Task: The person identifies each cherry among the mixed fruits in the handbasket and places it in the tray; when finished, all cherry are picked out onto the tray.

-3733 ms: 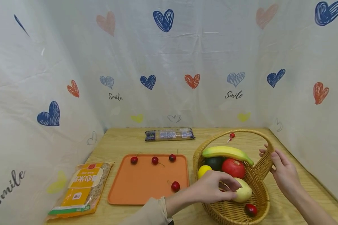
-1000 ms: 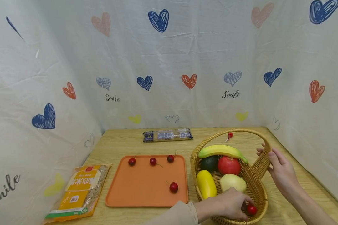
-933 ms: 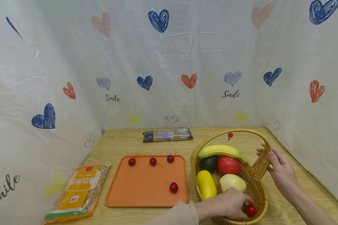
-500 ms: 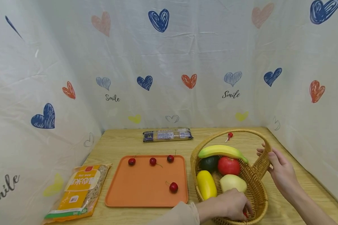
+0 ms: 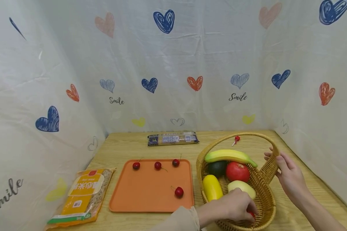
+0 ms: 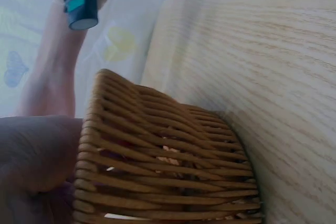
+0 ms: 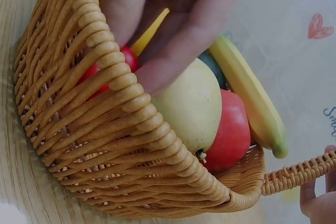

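In the head view, my left hand (image 5: 234, 207) reaches down into the near end of a wicker basket (image 5: 267, 205). Thumb and fingers pinch a small red cherry (image 5: 251, 214), mostly covered by the hand. A pale pear (image 5: 242, 188) lies beside those fingers, with a yellow fruit (image 5: 212, 187), a large red fruit (image 5: 237, 171), a dark green fruit (image 5: 217, 168) and a banana (image 5: 230, 157) further back. My right hand (image 5: 290, 175) grips the right side of the basket handle (image 5: 273, 163). The right wrist view shows the cherry (image 7: 128, 59) between the left hand's thumb and finger.
Left of the basket is an orange tray (image 5: 141, 195) bearing several stemmed cherries (image 5: 179, 192). A yellow grain bag (image 5: 82, 195) lies further left. At the back are a long packaged food (image 5: 173, 138) and a red lollipop (image 5: 237, 139). Curtains surround the table.
My left hand has moved from the pear to the near end of the basket and closed around the cherry, drawing it slightly left. The pear has turned sideways. The right hand stays on the handle.
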Demonstrator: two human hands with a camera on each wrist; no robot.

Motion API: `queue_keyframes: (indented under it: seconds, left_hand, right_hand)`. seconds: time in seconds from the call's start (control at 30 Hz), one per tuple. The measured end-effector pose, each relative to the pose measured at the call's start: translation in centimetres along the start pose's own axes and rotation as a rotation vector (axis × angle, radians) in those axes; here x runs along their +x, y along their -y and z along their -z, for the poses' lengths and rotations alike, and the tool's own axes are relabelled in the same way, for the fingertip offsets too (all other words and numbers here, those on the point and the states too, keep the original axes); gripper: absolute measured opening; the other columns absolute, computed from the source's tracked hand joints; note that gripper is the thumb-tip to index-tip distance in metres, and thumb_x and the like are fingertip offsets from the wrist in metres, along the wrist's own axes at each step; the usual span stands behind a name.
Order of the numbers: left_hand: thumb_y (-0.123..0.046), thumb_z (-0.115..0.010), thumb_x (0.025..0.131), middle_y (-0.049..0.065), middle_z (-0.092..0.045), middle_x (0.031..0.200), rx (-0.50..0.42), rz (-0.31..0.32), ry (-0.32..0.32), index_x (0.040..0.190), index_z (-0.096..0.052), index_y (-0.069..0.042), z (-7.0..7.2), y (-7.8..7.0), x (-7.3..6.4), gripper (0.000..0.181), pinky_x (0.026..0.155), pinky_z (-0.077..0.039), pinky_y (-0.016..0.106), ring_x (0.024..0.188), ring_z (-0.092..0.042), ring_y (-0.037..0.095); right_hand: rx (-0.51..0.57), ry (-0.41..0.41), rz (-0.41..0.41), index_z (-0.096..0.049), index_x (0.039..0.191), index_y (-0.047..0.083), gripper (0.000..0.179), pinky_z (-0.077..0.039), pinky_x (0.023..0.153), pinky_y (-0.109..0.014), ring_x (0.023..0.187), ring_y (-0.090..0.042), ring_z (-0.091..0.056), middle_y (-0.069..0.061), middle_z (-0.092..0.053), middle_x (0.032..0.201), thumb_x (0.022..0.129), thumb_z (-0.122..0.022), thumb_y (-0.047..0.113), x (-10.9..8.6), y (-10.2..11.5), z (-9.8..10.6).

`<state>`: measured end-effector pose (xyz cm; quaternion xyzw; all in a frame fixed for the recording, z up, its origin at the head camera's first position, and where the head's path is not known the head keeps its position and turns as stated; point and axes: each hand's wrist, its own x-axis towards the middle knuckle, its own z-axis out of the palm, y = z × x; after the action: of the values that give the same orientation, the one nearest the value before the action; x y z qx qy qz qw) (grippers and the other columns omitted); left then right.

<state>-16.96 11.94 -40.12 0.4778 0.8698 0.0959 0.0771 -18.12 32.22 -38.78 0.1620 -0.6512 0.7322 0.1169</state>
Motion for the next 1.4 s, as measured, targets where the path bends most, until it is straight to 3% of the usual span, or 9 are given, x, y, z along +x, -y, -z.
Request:
queue_keyframes:
  seconds: [0.17,0.47,0.7,0.93,1.17,1.4]
  left_hand:
    - [-0.036,-0.074,0.082,-0.028,-0.057,0.067,-0.067,-0.029,-0.087,0.091,-0.076,-0.030,1.0,0.5,-0.3,0.011,0.061,-0.030,0.000,0.062,-0.041,-0.018]
    - [-0.035,-0.072,0.084,-0.028,-0.063,0.081,-0.229,-0.057,-0.217,0.093,-0.075,-0.028,1.9,1.5,-1.7,0.012,0.065,-0.034,-0.001,0.072,-0.043,-0.025]
    - [-0.029,-0.070,0.086,-0.019,-0.069,0.091,-0.430,-0.028,-0.235,0.104,-0.074,-0.021,2.8,2.7,-3.7,0.019,0.066,-0.042,0.002,0.079,-0.051,-0.022]
    - [-0.024,-0.072,0.085,-0.015,-0.070,0.090,-0.718,0.014,-0.254,0.102,-0.074,-0.015,4.0,3.9,-6.2,0.019,0.071,-0.047,0.009,0.083,-0.057,-0.014]
    - [-0.020,-0.071,0.086,-0.015,-0.069,0.094,-0.936,0.005,-0.280,0.104,-0.073,-0.011,4.9,4.9,-8.6,0.020,0.071,-0.052,0.017,0.091,-0.061,-0.004]
    - [-0.015,-0.069,0.087,-0.006,-0.070,0.096,-1.016,0.006,-0.330,0.105,-0.072,-0.005,5.6,6.5,-10.8,0.020,0.074,-0.054,0.022,0.092,-0.063,0.003]
  right_hand:
    - [0.000,-0.001,-0.009,-0.037,0.146,0.012,0.044,-0.045,0.082,-0.013,0.111,-0.001,-0.052,0.006,-0.058,0.120,0.102,-0.038,0.021,-0.1,0.0,0.0]
    - [-0.011,0.001,-0.014,-0.037,0.146,0.013,0.044,-0.045,0.081,-0.013,0.111,0.000,-0.051,0.006,-0.057,0.120,0.102,-0.038,0.022,-0.1,0.0,0.1]
    - [0.007,0.000,-0.012,-0.037,0.146,0.012,0.045,-0.046,0.082,-0.014,0.111,0.000,-0.052,0.006,-0.057,0.120,0.102,-0.039,0.022,-0.1,0.1,0.1]
    - [0.007,-0.004,-0.018,-0.036,0.146,0.013,0.045,-0.045,0.082,-0.013,0.112,0.000,-0.051,0.007,-0.057,0.121,0.102,-0.038,0.022,0.0,0.1,0.0]
    - [0.024,-0.003,-0.021,-0.038,0.145,0.015,0.043,-0.045,0.082,-0.013,0.112,-0.001,-0.051,0.007,-0.058,0.120,0.102,-0.037,0.019,0.1,-0.2,0.0]
    - [0.010,-0.010,-0.019,-0.037,0.146,0.014,0.044,-0.045,0.081,-0.013,0.111,0.000,-0.051,0.007,-0.058,0.121,0.102,-0.038,0.021,0.1,-0.2,0.0]
